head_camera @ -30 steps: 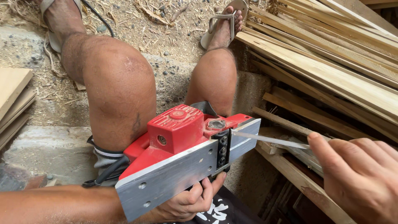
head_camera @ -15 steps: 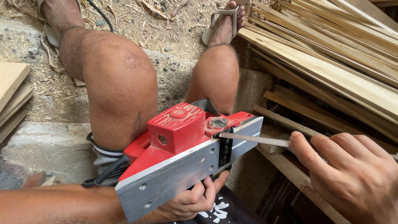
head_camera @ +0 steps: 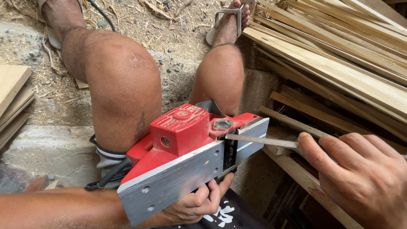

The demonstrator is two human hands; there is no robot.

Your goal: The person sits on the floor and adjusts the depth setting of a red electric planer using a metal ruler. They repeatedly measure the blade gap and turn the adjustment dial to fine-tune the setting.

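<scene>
While turned on its side, held from below by the left hand (head_camera: pixel 197 203): a red electric hand planer (head_camera: pixel 186 146), flat grey metal sole (head_camera: pixel 178 178) facing up and toward the camera. Left fingers curled shut around the planer's underside, thumb up against the edge of the sole. Planer resting between the two bare knees, just above the left hand.

To the right, the right hand (head_camera: pixel 360 174), closed around the end of a thin flat metal strip (head_camera: pixel 260 140), perhaps a file or a blade; hard to tell which. Fingers folded over, thumb pressed along the strip. Strip lying almost level, running left from the right hand to the dark slot (head_camera: pixel 230 150) in the sole, tip touching the planer there.

Black power cord (head_camera: pixel 108 178) coming out of the planer's back end, left of the left hand, close to the left knee (head_camera: pixel 123 80).

Above the right hand, a big pile of long pale wood slats (head_camera: pixel 339 63), sloping down to the right. Under and just beside the right hand, more slats, darker and rougher. Far off to the left of the left hand, a small stack of flat boards (head_camera: pixel 12 97).

Up past both knees, dusty ground with wood shavings (head_camera: pixel 178 29), and a foot in a sandal (head_camera: pixel 231 21).
</scene>
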